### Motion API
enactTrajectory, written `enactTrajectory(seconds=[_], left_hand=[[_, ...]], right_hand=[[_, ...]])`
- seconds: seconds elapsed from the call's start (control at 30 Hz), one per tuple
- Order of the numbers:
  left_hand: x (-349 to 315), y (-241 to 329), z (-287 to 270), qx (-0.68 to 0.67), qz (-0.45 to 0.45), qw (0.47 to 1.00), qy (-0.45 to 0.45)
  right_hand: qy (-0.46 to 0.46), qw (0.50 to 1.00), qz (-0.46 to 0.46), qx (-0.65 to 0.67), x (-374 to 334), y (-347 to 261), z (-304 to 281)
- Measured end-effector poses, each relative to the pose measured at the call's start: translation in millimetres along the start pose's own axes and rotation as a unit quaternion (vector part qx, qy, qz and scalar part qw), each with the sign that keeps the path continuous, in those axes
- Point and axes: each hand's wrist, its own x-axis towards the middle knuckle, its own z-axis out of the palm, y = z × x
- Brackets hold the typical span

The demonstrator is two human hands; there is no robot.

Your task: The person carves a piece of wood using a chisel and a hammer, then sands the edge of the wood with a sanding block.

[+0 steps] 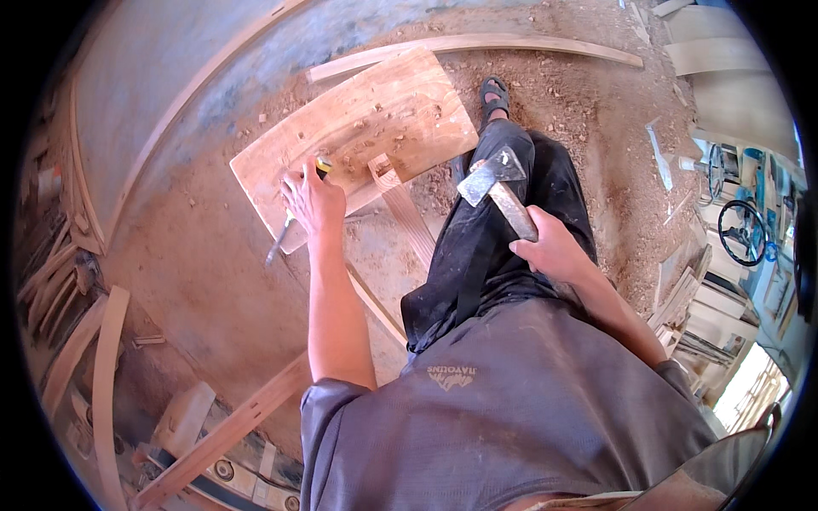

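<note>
My left hand point(315, 203) is closed around a chisel with a yellow-and-black handle point(323, 167). Its metal blade point(279, 242) sticks out past the little-finger side, over the near left edge of a thick wooden bench top point(341, 119). In my right hand point(552, 247) is the wooden handle of a hatchet point(513, 210), its metal head point(492, 176) raised above my leg. A squared wooden bar point(409, 220) lies with one end on the bench top, to the right of my left hand. A notch or hole shows near that end.
Wood chips point(388, 119) are scattered over the bench top and the dirt floor. A long curved strip of wood point(486, 41) lies beyond the bench. Several boards point(106, 383) lean at the left, and a machine with a dark handwheel point(742, 232) stands at the right.
</note>
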Motion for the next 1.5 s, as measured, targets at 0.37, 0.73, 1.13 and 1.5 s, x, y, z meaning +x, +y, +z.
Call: enactTrajectory(seconds=[0.37,0.73,1.13,1.5], left_hand=[[-10,-12,33,-0.068,0.058,0.988,0.129],[7,56,-3,-0.060,0.071,0.995,-0.020],[-114,87,72,-0.266,-0.117,0.955,0.052],[-106,123,65,-0.146,-0.250,0.957,0.020]], right_hand=[[-0.057,0.994,-0.082,0.036,65,-33,10],[0.025,0.944,-0.119,-0.306,170,-94,-5],[0.225,0.848,-0.413,-0.246,160,-47,25],[-0.072,0.911,-0.406,-0.005,265,-170,90]])
